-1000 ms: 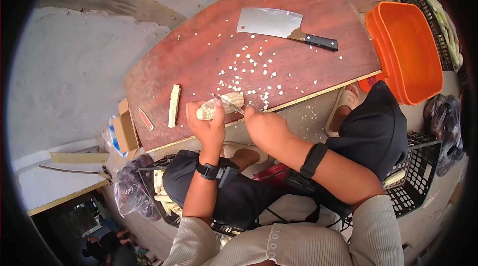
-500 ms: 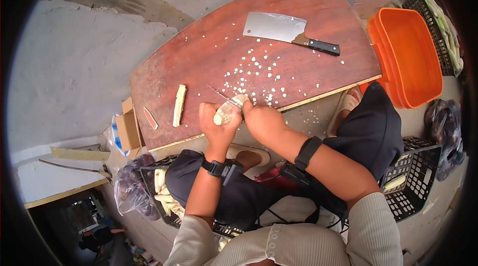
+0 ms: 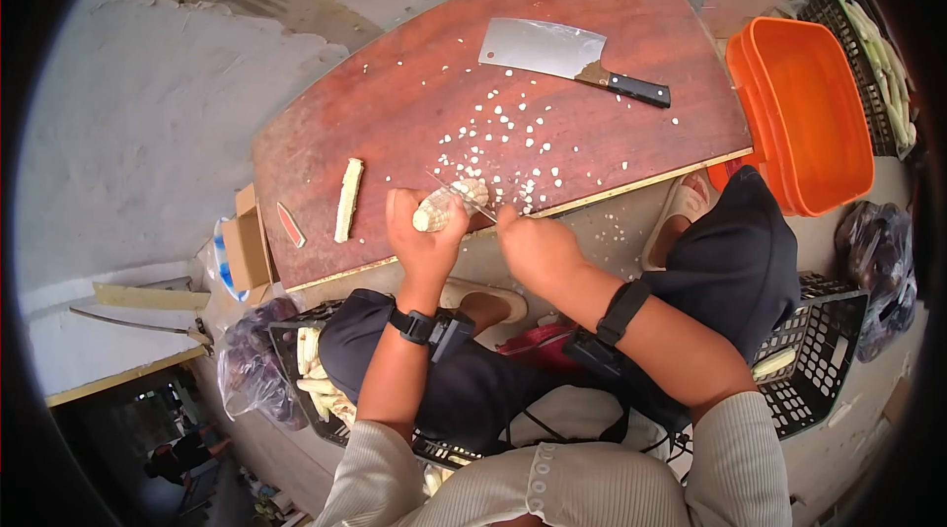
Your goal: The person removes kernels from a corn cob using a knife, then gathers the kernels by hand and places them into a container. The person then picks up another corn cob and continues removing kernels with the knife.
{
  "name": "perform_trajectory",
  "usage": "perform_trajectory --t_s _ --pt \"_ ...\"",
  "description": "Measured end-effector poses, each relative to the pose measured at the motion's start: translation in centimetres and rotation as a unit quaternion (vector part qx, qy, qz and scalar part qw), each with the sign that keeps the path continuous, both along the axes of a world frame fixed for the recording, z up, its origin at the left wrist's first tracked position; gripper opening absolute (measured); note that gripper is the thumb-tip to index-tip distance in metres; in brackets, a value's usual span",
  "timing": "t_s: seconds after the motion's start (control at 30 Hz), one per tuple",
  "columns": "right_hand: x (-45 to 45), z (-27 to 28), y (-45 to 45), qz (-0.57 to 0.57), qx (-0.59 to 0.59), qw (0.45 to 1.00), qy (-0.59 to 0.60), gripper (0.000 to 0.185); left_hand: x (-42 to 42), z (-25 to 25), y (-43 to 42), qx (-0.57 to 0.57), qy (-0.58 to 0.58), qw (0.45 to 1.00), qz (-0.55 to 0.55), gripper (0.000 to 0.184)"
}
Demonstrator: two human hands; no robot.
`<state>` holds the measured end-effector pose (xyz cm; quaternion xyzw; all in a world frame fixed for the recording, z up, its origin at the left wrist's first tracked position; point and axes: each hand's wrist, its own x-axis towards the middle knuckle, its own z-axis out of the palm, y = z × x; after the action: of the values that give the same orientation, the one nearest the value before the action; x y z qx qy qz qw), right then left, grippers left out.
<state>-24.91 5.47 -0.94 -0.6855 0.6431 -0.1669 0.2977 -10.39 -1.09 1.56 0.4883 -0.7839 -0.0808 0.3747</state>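
My left hand is wrapped round a pale corn cob at the table's near edge, its cut end facing me. From the other side, my right hand grips a small knife, its handle hidden in the fingers. The thin blade lies across the cob and points up and left. Loose white kernels are scattered over the reddish wooden table beyond my hands. A stripped cob lies to the left, near a flat red pointed piece.
A cleaver with a black handle lies farther back on the table. At right stand an orange tub and a crate of corn. Black crates flank my legs. A cardboard box is at left; a person shows through the doorway.
My right hand has drawn slightly right and down from the cob, showing more of the knife blade. My left hand still holds the cob. The whole view has shifted a little.
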Motion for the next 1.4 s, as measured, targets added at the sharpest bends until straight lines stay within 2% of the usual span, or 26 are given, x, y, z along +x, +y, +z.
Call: perform_trajectory --t_s 0.23,0.6,0.7,0.8,0.9,1.4 --pt "0.4 -0.1 -2.2 -0.006 -0.001 0.999 -0.043 0.012 -0.5 0.3 0.1 0.028 0.005 0.999 -0.027 0.027" --pt "1.1 0.8 -3.3 -0.004 0.053 0.997 -0.064 0.015 -0.2 0.0 -0.1 -0.015 0.019 1.000 0.004 0.026" --pt "0.4 0.7 -1.8 -0.001 0.053 0.997 -0.048 0.014 -0.2 -0.1 -0.6 0.083 0.126 0.986 0.065 0.026" --pt "-0.7 0.8 -0.3 0.004 0.056 0.997 -0.057 0.017 -0.4 0.4 -0.7 0.008 0.019 1.000 0.017 0.026" --pt "-0.8 1.0 -0.3 0.001 0.063 0.998 -0.020 0.011 -0.6 0.3 -0.6 0.002 0.019 1.000 0.004 0.026" --pt "0.7 -0.7 -3.8 -0.018 0.052 0.997 -0.060 0.015 -1.0 0.0 0.0 0.009 0.012 0.999 -0.033 0.026"
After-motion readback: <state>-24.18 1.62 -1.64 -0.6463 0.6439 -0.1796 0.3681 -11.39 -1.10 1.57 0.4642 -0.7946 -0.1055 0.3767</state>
